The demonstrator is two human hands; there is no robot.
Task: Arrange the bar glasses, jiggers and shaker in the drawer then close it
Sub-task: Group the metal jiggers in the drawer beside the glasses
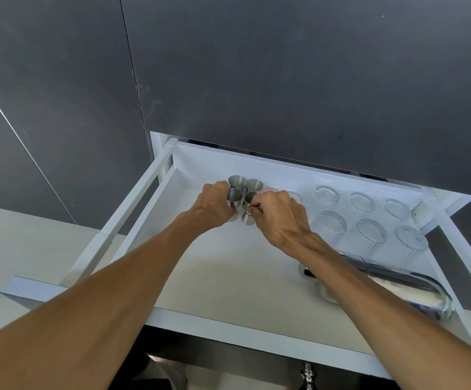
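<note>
White pull-out drawer (228,319): small steel jiggers (242,197) pinched by left hand (217,205) and right hand (279,212); should be squared up gently, kept upright.

Brushed, matt steel jiggers (242,197), centre; clear ribbed glasses (369,220), right; mirror-polished metal shaker (392,280), lower right; smooth matt white drawer (228,277); matt dark-grey cabinet fronts (285,66), top.
</note>
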